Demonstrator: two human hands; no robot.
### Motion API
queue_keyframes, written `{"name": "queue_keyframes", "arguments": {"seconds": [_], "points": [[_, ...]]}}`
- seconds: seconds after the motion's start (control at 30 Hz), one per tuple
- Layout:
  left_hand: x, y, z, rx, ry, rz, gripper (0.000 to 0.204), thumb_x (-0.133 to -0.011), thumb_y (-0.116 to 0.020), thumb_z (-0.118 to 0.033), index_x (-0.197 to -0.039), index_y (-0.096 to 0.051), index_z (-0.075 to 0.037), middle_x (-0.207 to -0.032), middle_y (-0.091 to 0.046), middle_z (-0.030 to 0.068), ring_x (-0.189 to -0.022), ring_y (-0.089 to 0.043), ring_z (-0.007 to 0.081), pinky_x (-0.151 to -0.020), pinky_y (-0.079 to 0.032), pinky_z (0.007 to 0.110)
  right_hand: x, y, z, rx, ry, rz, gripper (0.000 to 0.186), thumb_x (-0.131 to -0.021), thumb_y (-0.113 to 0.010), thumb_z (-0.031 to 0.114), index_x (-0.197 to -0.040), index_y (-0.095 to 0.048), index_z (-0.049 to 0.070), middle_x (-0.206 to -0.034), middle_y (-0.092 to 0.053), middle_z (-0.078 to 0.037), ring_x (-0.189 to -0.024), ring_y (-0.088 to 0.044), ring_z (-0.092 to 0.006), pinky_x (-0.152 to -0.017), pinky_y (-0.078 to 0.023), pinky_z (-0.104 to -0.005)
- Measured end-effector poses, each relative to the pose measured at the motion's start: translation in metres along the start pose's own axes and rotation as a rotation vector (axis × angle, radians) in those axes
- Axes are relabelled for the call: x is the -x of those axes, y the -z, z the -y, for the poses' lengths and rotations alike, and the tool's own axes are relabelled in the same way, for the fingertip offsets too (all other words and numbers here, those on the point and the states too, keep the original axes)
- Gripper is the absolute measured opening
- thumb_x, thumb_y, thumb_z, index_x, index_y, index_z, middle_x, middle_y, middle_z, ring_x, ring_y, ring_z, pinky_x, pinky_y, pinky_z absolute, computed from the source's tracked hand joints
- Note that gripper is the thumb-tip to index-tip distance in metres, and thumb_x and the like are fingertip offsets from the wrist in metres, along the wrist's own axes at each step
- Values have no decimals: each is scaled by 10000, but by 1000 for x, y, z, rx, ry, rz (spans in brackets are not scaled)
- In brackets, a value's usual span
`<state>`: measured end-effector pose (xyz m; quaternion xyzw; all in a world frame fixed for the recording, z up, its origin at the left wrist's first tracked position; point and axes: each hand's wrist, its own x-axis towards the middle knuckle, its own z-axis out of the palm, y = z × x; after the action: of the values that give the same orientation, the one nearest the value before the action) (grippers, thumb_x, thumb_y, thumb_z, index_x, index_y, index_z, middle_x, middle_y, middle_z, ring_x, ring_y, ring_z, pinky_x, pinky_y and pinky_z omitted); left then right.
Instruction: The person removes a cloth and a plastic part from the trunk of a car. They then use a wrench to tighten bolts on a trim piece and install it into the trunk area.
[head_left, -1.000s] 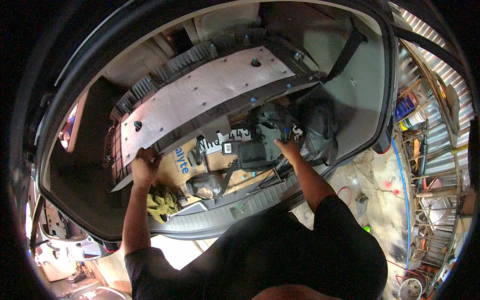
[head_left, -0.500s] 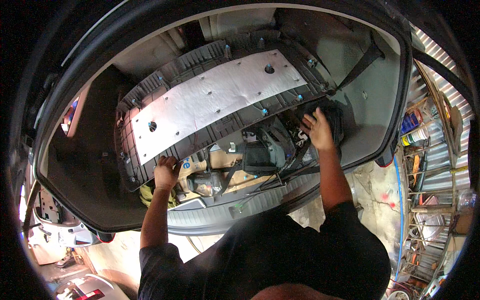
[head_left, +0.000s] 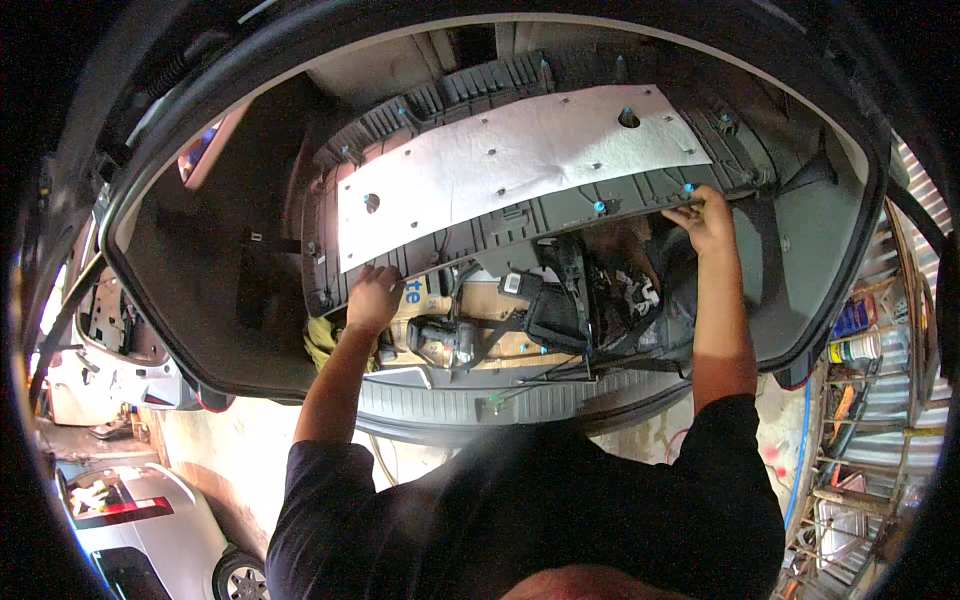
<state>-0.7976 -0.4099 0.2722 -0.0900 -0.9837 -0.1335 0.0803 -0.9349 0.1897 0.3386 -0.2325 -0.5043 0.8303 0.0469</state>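
Holding one grey trim panel point(head_left: 520, 170) by its near edge over the open car boot point(head_left: 790, 260), both hands clamped on. Left hand point(head_left: 372, 296) grasps the corner at 7 o'clock of the panel, right hand point(head_left: 705, 215) pinches the edge at 4 o'clock. Long axis runs roughly 8 to 2 o'clock, panel lying beyond both grips. One white felt pad point(head_left: 500, 160) on it, several blue clips point(head_left: 598, 207) along the rim. Loose black parts point(head_left: 560, 310) sit underneath, between the hands.
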Motion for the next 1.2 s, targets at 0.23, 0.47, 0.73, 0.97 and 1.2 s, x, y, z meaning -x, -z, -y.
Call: {"name": "queue_keyframes", "arguments": {"seconds": [0.23, 0.47, 0.73, 0.97, 1.2], "points": [[14, 13, 22, -180, 24, 117, 238, -921, -680, -308, -1036, -687, -100, -1063, -710, 135, -1057, -665, 374, -929, -554, 487, 86, 17, -19, -133, 32, 10, 149, -877, -611, 77, -1009, -609, 7, -1021, -638, -151, -964, -650, -338, -913, -599, -653], [18, 43, 36, -191, -30, 85, 271, -875, -696, -300, -1064, -710, -107, -1095, -710, 140, -1089, -660, 365, -889, -560, 479, 90, 0, -15, -157, 57, 36, 307, -870, -624, 100, -1119, -549, -64, -1174, -589, -254, -1075, -621, -449, -983, -548, -692], [-6, 173, 6, -215, -316, -19, 273, -852, -733, -267, -1022, -679, -60, -1012, -675, 131, -1058, -613, 369, -866, -549, 487, 96, 26, -6, -362, 23, 122, 511, -855, -642, 122, -1290, -487, -98, -1395, -507, -274, -1323, -495, -488, -1075, -440, -757], [67, 144, 70, -313, -251, -176, 174, -849, -724, -196, -948, -701, -55, -942, -672, 142, -985, -620, 383, -843, -546, 492, 202, 1, -30, -301, 81, 103, 527, -846, -630, 97, -1328, -494, -66, -1370, -541, -246, -1320, -511, -459, -1097, -424, -740], [163, 87, 112, -298, -267, -89, 116, -821, -713, -141, -887, -668, -57, -900, -665, 135, -946, -634, 386, -795, -546, 504, 342, 41, -141, -158, 74, -70, 313, -865, -621, 105, -1166, -647, 24, -1102, -688, -100, -1003, -677, -277, -887, -544, -438]]}}
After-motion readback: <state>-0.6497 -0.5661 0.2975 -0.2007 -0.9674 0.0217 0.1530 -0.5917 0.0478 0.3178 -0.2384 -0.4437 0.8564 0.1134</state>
